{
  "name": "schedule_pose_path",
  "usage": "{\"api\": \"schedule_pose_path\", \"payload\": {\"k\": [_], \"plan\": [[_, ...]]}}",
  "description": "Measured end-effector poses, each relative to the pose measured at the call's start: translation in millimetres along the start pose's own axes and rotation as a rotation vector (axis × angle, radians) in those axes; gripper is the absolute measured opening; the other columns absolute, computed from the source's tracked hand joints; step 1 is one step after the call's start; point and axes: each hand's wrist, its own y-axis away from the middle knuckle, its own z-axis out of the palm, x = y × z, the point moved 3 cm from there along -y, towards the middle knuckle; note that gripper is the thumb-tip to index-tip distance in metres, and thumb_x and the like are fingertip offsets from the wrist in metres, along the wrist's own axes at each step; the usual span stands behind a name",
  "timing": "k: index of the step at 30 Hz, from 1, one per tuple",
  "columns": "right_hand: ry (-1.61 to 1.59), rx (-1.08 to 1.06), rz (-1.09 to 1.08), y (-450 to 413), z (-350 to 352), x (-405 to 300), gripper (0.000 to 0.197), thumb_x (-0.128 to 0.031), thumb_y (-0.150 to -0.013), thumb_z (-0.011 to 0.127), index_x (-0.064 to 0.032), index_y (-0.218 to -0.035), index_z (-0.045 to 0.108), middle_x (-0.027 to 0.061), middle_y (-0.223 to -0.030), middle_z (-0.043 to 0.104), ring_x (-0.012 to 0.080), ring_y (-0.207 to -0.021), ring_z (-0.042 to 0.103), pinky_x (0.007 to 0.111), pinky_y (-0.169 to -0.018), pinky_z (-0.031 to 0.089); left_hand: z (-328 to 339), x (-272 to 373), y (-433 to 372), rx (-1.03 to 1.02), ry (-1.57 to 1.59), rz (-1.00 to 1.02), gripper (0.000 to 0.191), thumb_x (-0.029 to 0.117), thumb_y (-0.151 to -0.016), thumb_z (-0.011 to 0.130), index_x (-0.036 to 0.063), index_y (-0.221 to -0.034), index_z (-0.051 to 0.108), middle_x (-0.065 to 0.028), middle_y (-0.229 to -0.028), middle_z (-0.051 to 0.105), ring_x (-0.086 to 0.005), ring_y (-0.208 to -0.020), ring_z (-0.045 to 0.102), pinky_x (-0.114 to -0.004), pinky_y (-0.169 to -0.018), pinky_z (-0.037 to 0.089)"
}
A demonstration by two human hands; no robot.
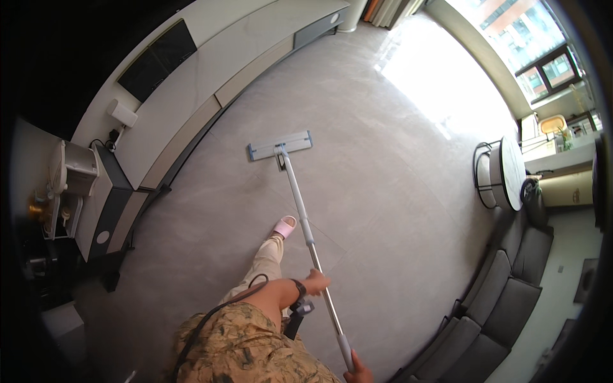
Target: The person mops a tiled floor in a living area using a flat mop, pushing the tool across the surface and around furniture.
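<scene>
A flat mop with a long metal handle [330, 306] slants across the middle of the head view. Its wide, blue-ended head [297, 144] lies flat on the grey tiled floor [383, 191]. My left hand [317, 282], below a dark wristband with a small device, grips the silver part of the handle. Lower down, at the bottom edge of the view, my right hand [358, 373] holds the grey grip at the handle's end; part of it is cut off. A pink slipper [285, 227] on my foot stands just left of the handle.
A long low cabinet [191, 105] curves along the left, joined by a smaller cabinet [110, 225] bearing appliances. A dark grey sofa [507, 306] lines the lower right. Round nesting tables [511, 173] stand at the right. Bright window light falls on the floor at the upper right.
</scene>
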Motion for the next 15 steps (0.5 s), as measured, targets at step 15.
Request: {"api": "schedule_pose_path", "payload": {"k": [15], "plan": [[-0.257, 0.022, 0.211, 96.3, 55.2, 36.2, 0.047, -0.017, -0.074, 0.054, -0.005, -0.118, 0.043, 0.0186, -0.083, 0.057, 0.0274, -0.075, 0.055, 0.038, -0.065, 0.042, 94.5, -83.8, 68.1, -0.354, 0.446, -0.037, 0.023, 0.016, -0.073, 0.055, -0.0016, -0.085, 0.048, -0.0093, -0.069, 0.054, -0.0198, -0.058, 0.057, -0.035, -0.047, 0.047]]}}
